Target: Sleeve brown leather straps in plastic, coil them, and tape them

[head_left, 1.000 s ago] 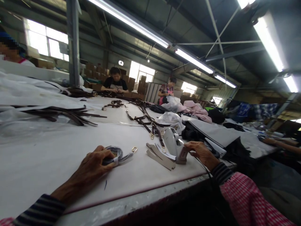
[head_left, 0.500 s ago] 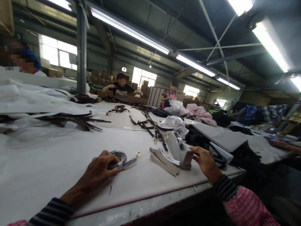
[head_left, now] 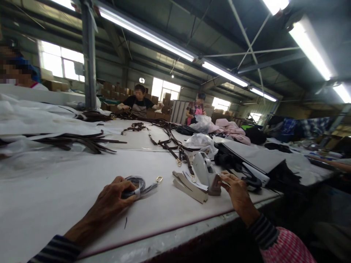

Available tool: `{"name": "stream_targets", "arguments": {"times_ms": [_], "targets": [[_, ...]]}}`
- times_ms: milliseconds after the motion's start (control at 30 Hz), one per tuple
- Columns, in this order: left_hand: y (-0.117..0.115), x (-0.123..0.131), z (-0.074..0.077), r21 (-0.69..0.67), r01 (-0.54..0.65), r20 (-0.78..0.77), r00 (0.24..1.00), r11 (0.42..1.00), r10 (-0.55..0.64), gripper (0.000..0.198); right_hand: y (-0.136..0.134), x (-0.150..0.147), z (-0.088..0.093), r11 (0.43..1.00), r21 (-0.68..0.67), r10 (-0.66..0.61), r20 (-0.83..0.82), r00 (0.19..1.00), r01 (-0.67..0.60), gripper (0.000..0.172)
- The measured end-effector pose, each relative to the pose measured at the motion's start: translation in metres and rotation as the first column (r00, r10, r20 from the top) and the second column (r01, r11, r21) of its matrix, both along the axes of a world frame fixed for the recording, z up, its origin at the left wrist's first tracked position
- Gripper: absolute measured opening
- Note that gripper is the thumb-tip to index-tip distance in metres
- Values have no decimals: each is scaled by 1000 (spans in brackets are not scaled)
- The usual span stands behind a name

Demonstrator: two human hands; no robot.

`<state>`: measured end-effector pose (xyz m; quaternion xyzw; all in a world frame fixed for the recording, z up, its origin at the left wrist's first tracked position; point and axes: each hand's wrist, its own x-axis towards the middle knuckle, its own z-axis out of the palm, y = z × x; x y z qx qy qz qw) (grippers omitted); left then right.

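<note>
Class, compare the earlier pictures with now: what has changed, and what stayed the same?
The co-worker in black has moved their hands from close together to wide apart. The right hand seems slightly lower at the tape dispenser; nothing was visibly taken up or let go. The left hand still holds the banded coil on the table, the gold-coloured ring at its tail.

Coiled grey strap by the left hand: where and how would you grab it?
Probably by the rounded left side of the coiled grey strap, coming from the left and pinching its loops as the left hand does. The loops curve compactly there, while a loose tail juts right, toward the oval gold metal ring.
</note>
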<state>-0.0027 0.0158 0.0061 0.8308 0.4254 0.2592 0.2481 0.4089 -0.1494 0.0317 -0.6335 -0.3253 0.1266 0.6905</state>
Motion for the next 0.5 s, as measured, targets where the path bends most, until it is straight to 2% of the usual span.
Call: {"name": "stream_targets", "arguments": {"times_ms": [167, 300, 433, 500], "targets": [[-1, 0, 2, -24, -10, 3, 1000, 1000, 10, 30, -1, 0, -11, 1000, -29, -11, 27, 1000, 12, 38], [1, -1, 4, -38, -17, 17, 1000, 999, 17, 32, 0, 6, -13, 999, -40, -14, 79, 997, 17, 43], [-1, -5, 11, -77, -49, 127, 990, 996, 59, 33, -15, 11, -14, 995, -98, -17, 109, 994, 27, 43], [-3, -7, 16, -100, -37, 222, 973, 994, 59, 30, -26, 10, -14, 989, -123, -63, 135, 989, 80, 43]]}}
